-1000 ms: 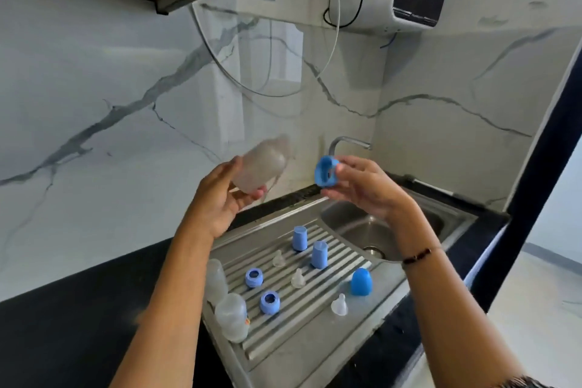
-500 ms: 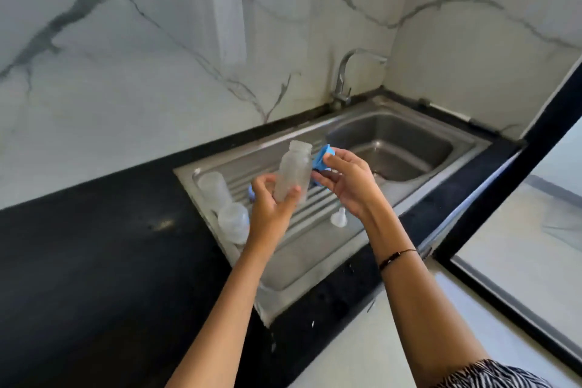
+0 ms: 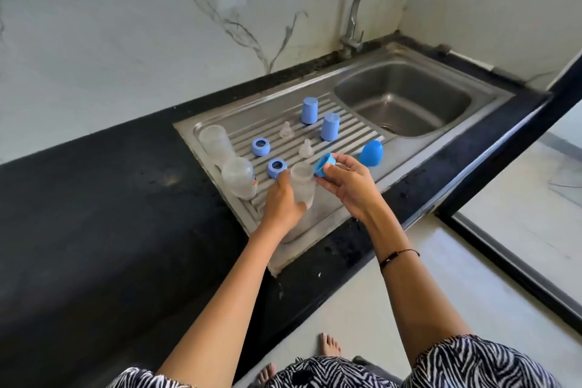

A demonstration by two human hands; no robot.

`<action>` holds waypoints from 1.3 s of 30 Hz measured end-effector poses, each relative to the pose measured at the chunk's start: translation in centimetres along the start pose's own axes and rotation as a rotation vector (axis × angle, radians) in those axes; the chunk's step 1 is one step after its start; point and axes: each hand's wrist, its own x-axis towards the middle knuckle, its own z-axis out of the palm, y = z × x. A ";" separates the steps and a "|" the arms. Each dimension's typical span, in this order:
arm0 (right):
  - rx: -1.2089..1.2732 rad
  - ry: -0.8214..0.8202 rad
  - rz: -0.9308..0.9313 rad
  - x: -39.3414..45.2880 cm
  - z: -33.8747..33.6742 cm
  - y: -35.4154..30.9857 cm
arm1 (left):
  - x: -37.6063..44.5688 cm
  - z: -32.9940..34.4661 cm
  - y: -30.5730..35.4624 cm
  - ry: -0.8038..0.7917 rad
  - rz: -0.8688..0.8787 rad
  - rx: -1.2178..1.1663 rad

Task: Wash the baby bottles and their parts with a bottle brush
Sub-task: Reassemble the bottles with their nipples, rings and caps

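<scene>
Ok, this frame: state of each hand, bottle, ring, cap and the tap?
left hand: grips the held bottle
held bottle: upright, open-topped
right hand: pinches the blue ring
blue ring: off the bottle, tilted
two bottles: on the drainboard, uncapped
two loose rings: lying flat
two cylinder caps: standing
dome cap: on the drainboard
two teats: loose
tap: no water visible

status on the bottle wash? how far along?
Done: three bottles apart, two bottles and loose parts on the drainboard. In hand: left hand holds the third bottle, right hand its blue collar. Left: apparently all scrubbing; no brush visible, sink looks dry.
</scene>
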 end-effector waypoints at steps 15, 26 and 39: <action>-0.174 -0.094 -0.079 0.1 -0.2 -3.1 | 0.6 -5.5 4.8 0.073 0.149 0.068; -0.648 -0.076 -0.065 3.5 -2.6 -4.9 | 2.1 -3.4 7.3 0.171 0.221 -0.292; -1.156 -0.218 -0.186 6.5 -3.5 -9.6 | 4.7 -2.4 8.3 0.254 0.088 -0.358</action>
